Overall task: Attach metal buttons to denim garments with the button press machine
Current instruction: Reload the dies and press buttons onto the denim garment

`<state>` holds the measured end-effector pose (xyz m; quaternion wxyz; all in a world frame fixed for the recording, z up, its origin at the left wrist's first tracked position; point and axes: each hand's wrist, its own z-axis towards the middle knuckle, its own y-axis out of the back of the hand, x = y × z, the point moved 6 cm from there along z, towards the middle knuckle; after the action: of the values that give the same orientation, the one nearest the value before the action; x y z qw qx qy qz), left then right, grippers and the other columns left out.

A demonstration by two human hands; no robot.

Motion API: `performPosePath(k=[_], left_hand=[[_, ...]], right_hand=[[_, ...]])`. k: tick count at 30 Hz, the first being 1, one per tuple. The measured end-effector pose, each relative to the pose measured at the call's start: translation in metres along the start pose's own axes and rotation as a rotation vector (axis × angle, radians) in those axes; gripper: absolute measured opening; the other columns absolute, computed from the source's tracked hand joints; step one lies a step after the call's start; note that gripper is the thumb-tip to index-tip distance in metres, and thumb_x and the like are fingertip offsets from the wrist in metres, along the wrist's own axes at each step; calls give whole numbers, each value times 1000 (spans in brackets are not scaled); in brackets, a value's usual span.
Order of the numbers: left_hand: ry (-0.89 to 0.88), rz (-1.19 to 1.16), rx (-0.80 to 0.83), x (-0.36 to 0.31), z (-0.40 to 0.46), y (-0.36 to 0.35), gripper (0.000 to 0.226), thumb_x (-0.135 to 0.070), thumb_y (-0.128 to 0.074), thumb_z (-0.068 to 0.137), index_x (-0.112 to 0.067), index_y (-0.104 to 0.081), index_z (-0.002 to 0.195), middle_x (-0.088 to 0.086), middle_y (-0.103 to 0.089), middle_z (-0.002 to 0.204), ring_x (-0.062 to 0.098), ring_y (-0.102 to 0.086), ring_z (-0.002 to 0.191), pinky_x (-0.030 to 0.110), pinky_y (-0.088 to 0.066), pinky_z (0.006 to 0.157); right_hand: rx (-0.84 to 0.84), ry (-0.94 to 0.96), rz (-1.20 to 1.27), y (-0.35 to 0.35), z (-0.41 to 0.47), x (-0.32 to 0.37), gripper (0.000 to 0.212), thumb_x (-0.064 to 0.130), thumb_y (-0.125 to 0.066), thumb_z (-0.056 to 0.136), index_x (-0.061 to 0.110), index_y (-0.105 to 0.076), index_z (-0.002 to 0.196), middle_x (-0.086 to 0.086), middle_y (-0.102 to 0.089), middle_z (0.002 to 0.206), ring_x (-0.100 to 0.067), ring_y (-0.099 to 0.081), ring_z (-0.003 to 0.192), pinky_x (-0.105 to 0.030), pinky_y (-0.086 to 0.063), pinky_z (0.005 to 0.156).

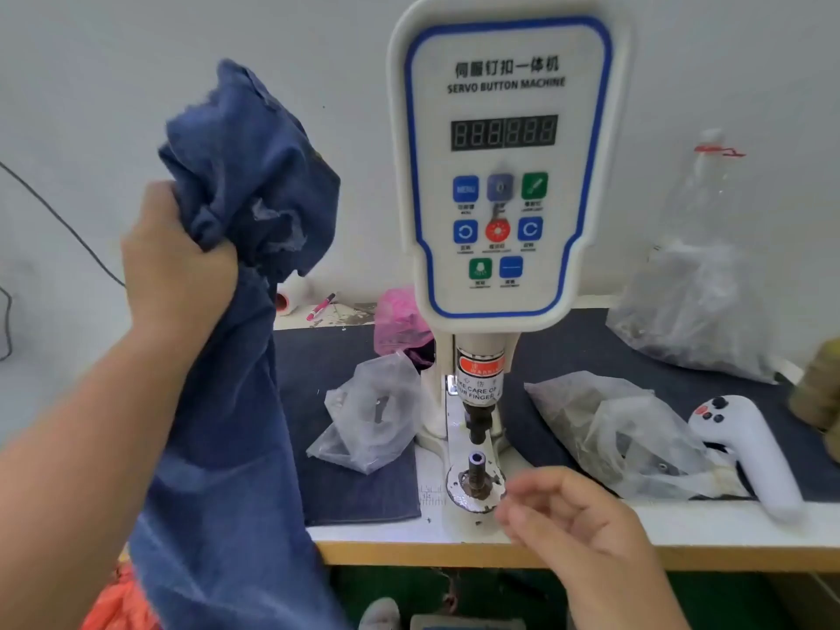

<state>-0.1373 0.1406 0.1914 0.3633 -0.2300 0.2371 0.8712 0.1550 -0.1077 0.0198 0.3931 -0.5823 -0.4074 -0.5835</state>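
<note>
Up at the left, my left hand (pixel 177 270) has its fingers clamped round a bunched fold of the denim (pixel 236 356), lifted clear of the table (pixel 682 520); the rest of the cloth hangs down below my fist, past the table's front edge. Right of that fist stands the press (pixel 504 166), its control panel facing me, digits dark.

My right hand (pixel 577 520) is low at the table's front edge, fingers loosely curled and a little apart; the fingertips are blurred, so I cannot tell whether a button sits between them, though nothing shows. Just left of those fingertips, nearly touching, is the round base with the die post (pixel 476 470) standing upright in it, under the ram (pixel 479 420).

Beyond my right fingers lies a clear bag (pixel 604 429) of small dark parts, and right of it a white handheld controller (pixel 750 452). Between my two hands, on the dark mat (pixel 345 493), lies a smaller clear bag (pixel 372 411), with a pink bag (pixel 400 320) behind it.
</note>
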Motion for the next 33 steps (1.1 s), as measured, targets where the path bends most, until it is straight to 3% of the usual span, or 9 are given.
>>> performPosePath(k=[3,7,11,14,17,23,27,30,33], left_hand=[[22,101,244,19,-46,-57,19,-11,-51,84,-28,-42,87,-8,-48,71,18,-45,60,31,-31,51],[84,236,477,48,-101,-107,10,-13,-56,89,-12,-48,95,16,-61,85,40,-58,82,39,-41,66],[-51,511,680,46,-131,-140,44,-34,-66,82,-10,-49,114,17,-61,112,42,-53,103,48,-46,84],[-29,726,675,49,-125,-138,76,-56,-64,78,-14,-39,137,12,-49,136,39,-43,125,58,-30,106],[-81,750,586,33,-130,-126,89,-53,-67,78,-10,-30,147,16,-34,150,39,-30,137,63,-18,113],[-329,362,459,-5,-186,-108,48,-33,-58,75,-5,-65,114,14,-59,123,38,-54,111,50,-38,102],[-364,336,504,-2,-208,-109,33,-34,-50,81,-13,-72,94,4,-63,105,31,-57,98,41,-38,95],[-398,326,503,-3,-211,-109,32,-36,-48,83,-17,-73,83,1,-64,98,29,-58,93,44,-37,98],[-418,359,556,-5,-215,-111,35,-46,-47,84,-25,-74,80,-7,-66,99,22,-57,99,47,-28,107]], right_hand=[[-164,130,-180,36,22,3,27,13,-74,83,39,-73,83,10,-72,83,-4,-66,80,-27,-52,77],[-239,204,-522,77,55,4,23,17,-64,90,37,-69,79,20,-69,81,6,-61,80,-19,-42,66],[-269,191,-939,103,83,1,27,8,-51,94,22,-72,83,11,-65,89,-7,-57,86,-26,-42,67],[-241,72,-1234,113,100,-9,32,5,-44,92,16,-73,84,0,-67,88,-14,-58,82,-29,-49,65],[-205,-32,-1329,121,107,-22,32,8,-44,90,24,-68,76,5,-62,88,-10,-54,74,-20,-36,50],[-199,47,-1262,119,109,-37,21,29,-49,96,33,-64,111,7,-52,116,-15,-43,88,-30,-38,66],[-188,29,-1273,118,108,-35,5,36,-55,94,37,-60,94,13,-44,97,-9,-43,85,-27,-38,65],[-195,27,-1250,118,105,-32,18,35,-58,91,39,-51,76,16,-42,88,-6,-44,80,-26,-37,60],[-166,18,-1283,116,103,-34,10,37,-54,93,39,-56,83,14,-43,93,-9,-45,84,-27,-40,63]])
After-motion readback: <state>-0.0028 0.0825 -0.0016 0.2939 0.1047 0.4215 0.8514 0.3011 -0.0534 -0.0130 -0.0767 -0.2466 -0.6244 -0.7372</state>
